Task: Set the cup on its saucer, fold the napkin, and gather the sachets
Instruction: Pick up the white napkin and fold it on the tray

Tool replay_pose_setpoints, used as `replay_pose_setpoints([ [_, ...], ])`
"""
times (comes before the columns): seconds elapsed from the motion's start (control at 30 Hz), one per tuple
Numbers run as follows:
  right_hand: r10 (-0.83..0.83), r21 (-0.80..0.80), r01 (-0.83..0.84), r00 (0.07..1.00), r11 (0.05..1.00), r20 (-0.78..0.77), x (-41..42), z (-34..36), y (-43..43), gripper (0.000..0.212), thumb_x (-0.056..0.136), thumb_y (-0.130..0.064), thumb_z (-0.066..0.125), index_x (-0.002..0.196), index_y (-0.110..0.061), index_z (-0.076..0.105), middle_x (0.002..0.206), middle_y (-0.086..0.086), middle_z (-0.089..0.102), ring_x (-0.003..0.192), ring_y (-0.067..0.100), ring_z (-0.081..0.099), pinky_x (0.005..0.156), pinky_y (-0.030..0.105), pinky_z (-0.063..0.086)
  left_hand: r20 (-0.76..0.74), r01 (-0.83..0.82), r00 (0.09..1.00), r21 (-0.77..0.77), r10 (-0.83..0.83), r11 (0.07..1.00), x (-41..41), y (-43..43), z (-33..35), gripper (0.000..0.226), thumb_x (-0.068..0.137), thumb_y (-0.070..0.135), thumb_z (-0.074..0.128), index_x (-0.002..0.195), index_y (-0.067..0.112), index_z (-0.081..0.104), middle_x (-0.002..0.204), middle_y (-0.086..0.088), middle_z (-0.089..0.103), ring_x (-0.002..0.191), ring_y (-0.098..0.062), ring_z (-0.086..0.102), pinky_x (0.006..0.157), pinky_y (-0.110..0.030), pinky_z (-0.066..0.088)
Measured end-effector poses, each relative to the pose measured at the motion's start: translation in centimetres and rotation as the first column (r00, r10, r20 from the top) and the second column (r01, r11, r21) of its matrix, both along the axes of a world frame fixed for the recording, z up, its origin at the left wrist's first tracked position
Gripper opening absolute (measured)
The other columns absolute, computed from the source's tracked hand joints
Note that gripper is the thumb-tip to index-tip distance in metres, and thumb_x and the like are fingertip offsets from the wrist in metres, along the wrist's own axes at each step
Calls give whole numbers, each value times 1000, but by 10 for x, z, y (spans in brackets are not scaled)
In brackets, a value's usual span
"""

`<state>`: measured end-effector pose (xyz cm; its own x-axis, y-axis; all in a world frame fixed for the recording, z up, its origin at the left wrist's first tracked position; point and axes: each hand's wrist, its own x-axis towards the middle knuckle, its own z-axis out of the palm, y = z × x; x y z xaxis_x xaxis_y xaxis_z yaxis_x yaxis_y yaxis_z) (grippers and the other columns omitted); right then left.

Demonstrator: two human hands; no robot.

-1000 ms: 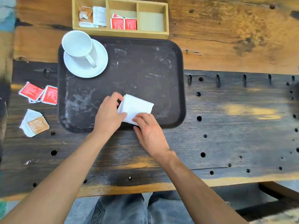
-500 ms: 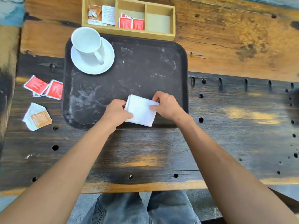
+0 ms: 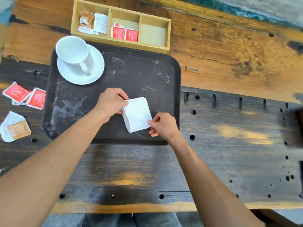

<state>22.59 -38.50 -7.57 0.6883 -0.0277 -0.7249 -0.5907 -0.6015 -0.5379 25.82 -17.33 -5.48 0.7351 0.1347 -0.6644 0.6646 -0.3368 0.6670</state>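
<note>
My left hand (image 3: 113, 102) and right hand (image 3: 164, 125) pinch one square white napkin (image 3: 136, 114) on one scuffed black tray (image 3: 141, 71); one cup (image 3: 72, 49), one round saucer (image 3: 96, 68).

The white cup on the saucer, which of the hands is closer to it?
Left. The left hand is just below-right of the white cup, gripping the folded white napkin; the right hand is farther away.

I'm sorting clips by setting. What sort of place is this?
Probably a café-style table setup staged on a workbench: a cup on its saucer on a serving tray, a sachet organiser, and a holed wooden bench top.
</note>
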Motion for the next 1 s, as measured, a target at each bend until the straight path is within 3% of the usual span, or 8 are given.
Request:
replay_pose_setpoints([
  [0.37,-152,14,151,984,988,88,79,-2,-2,14,95,-10,62,88,1,61,61,13,69,54,23,74,60,41,65,223,-31,975,94,9,995,97,-32,-7,32,79,-6,70,103,14,74,98,-7,72,96,-23,70,90,-44,59],
  [0.47,-138,3,138,985,990,104,104,2,-4,15,97,-11,61,90,2,62,58,10,69,53,21,73,60,39,65,299,-33,954,104,0,994,112,-41,-7,42,82,-6,72,117,18,69,112,-3,69,104,-16,66,95,-38,58],
  [0.57,-101,5,101,989,995,105,123,6,-7,21,98,-14,61,95,6,65,60,10,70,49,16,71,57,36,65,421,96,891,189,-169,977,111,-42,-6,60,85,-1,71,138,24,60,140,-4,54,130,-20,52,111,-34,45],
  [0.63,79,-144,-57,985,988,152,126,9,-9,26,97,-23,62,97,2,66,74,15,74,64,25,75,66,42,65,447,243,795,384,-410,891,101,-39,-9,66,89,8,71,149,24,49,158,-3,39,147,-23,34,119,-35,28],
  [0.73,506,-559,-281,808,780,301,118,11,-15,47,93,-39,65,129,-10,56,125,12,63,110,35,63,82,41,55,293,423,616,659,-731,622,80,-32,-21,74,100,25,58,162,21,19,171,1,13,158,-22,7,125,-42,13],
  [0.8,635,-541,-395,671,743,383,116,11,-18,74,93,-39,66,154,-12,33,155,8,40,140,31,41,108,43,44,172,488,560,723,-810,490,68,-25,-30,72,105,32,44,163,19,4,172,2,-2,158,-20,-5,128,-43,7],
  [0.9,790,-565,-571,543,596,285,123,7,-22,88,96,-40,62,163,-19,7,171,-3,7,158,24,5,125,46,21,99,522,552,733,-828,436,64,-17,-39,70,107,37,33,163,16,-6,171,1,-15,158,-19,-11,128,-45,7],
  [1.0,833,-598,-607,510,524,213,128,4,-25,88,97,-42,60,163,-21,5,171,-4,1,158,23,1,125,48,20,89,523,563,732,-822,437,65,-14,-42,73,107,37,35,162,18,-8,170,-2,-19,158,-21,-10,128,-45,7],
])
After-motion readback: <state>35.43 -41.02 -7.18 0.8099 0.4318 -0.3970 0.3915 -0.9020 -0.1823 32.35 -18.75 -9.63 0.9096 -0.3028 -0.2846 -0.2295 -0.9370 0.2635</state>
